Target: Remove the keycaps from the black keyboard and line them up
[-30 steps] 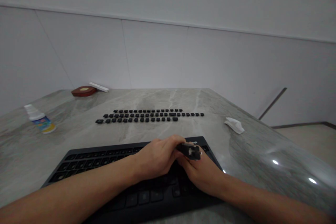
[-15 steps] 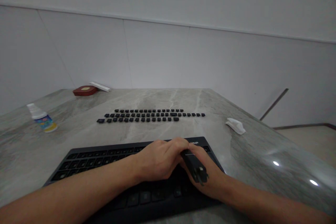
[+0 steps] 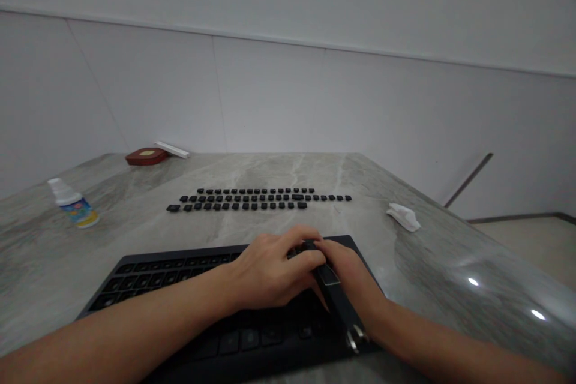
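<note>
A black keyboard [image 3: 148, 257] lies in front of me, and many of its upper keys show no caps. My left hand [image 3: 274, 267] reaches over its middle, thumb and fingers closed on the far end of a slim black keycap puller [image 3: 339, 303]. Metal prongs stick out of the puller's near end, pointing back toward me. My right hand [image 3: 348, 267] is closed along the puller's right side, over the keyboard's right part. Some of its fingertips are hidden behind the left hand and the tool. Beyond the keyboard, black keycaps [image 3: 245, 206] lie in three rows.
A white bottle with a blue and yellow label [image 3: 77, 207] is at the left of the grey marble table [image 3: 360, 222]. Crumpled white tissue [image 3: 404, 216] lies at the right. At the back left are a red-brown box [image 3: 146, 157] and a white strip [image 3: 172, 150].
The puller has shifted toward me, and more of its length and its prongs now show. My left fingers have lifted and opened a little around its far end.
</note>
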`<state>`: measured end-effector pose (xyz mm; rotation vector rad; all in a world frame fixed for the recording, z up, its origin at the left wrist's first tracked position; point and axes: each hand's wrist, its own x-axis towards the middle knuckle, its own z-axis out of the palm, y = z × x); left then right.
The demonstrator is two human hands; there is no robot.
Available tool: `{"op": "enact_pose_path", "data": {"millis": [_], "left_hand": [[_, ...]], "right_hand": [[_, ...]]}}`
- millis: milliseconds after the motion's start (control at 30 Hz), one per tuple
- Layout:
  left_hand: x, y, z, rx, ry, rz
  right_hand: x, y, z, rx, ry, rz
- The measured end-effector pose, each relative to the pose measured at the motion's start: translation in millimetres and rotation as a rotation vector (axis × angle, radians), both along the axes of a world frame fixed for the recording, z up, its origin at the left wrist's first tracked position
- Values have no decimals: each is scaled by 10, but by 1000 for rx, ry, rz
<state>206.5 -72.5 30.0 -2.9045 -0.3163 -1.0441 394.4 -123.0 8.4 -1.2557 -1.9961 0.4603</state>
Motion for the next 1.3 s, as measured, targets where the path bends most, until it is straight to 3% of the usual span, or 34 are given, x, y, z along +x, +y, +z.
{"op": "enact_pose_path", "data": {"millis": [133,333,467,633,767,933,1167,1300], "left_hand": [[-1,-18,40,55,-75,26],[24,-35,66,77,-220,-71],[-24,77,37,69,-207,-150],[-66,194,1,-139,67,-138],[2,99,-66,-351,186,42],[58,-16,-110,-567,190,168],[29,24,-110,-560,198,76],[17,42,-146,-501,189,-9]], "right_hand": [[17,6,-24,71,50,-92],[1,20,73,160,117,168],[-14,8,37,108,107,129],[-27,-34,28,92,91,126],[-37,-70,66,125,101,188],[-96,-111,83,-59,103,113],[-176,-92,163,-127,96,93],[-200,-87,154,-46,111,95]]}}
